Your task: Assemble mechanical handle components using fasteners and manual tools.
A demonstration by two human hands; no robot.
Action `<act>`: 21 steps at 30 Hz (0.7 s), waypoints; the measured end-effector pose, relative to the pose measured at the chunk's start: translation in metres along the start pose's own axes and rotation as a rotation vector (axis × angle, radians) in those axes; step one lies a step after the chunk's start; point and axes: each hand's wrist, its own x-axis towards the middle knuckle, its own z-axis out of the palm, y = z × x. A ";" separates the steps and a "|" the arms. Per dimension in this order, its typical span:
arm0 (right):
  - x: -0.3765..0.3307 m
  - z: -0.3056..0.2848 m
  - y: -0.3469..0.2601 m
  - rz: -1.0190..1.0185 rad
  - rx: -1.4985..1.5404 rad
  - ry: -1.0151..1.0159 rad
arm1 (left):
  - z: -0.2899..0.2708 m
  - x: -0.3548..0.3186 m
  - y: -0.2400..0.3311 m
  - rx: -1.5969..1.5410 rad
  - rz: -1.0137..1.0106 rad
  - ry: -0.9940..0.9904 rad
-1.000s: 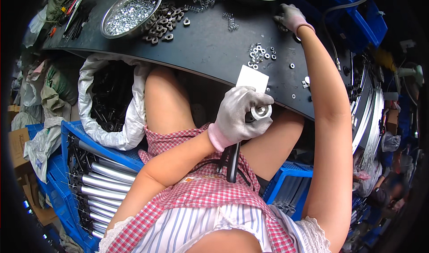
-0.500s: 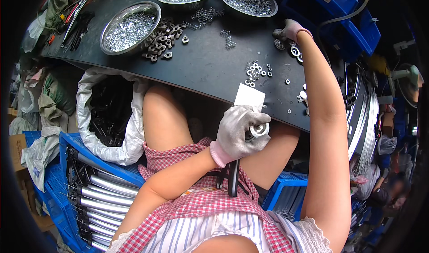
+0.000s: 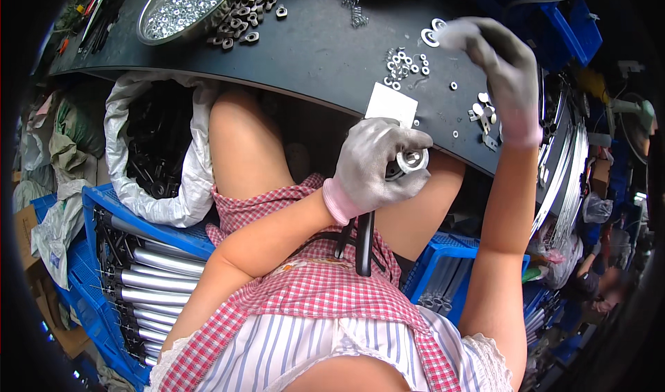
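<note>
My left hand (image 3: 377, 163), in a grey-white glove with a pink cuff, is closed around a metal fitting with a round silver end (image 3: 412, 159). Two black bars (image 3: 364, 243) hang below that hand over my lap; whether they join the fitting is hidden. My gloved right hand (image 3: 502, 66) hangs over the right side of the dark table, smeared by motion. Its curled fingertips are next to large metal rings (image 3: 431, 37), and I cannot make out whether they hold anything. Small washers (image 3: 402, 66) lie between the hands, beyond a white card (image 3: 391, 106) at the table's edge.
A metal bowl of nuts (image 3: 183, 11) stands at the far left of the table (image 3: 312, 52), beside dark metal pieces (image 3: 242, 18) and springs (image 3: 355, 12). Blue bins (image 3: 575, 28) stand at the far right. An open white sack (image 3: 118, 156) and a crate of silver tubes (image 3: 156, 279) flank my left leg.
My right hand has come back toward me from the far right of the table. The view has tipped nearer, so the far bowls have mostly left it. My left hand keeps its grip.
</note>
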 end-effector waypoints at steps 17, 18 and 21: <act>-0.101 0.008 -0.024 -0.375 -0.360 -0.240 | 0.013 -0.001 0.002 -0.396 -0.120 0.064; -0.096 0.006 -0.021 -0.345 -0.231 -0.232 | 0.011 0.001 0.002 -0.396 -0.119 0.065; -0.081 0.031 0.027 0.067 -0.345 0.194 | 0.010 0.004 0.004 -0.170 0.011 0.092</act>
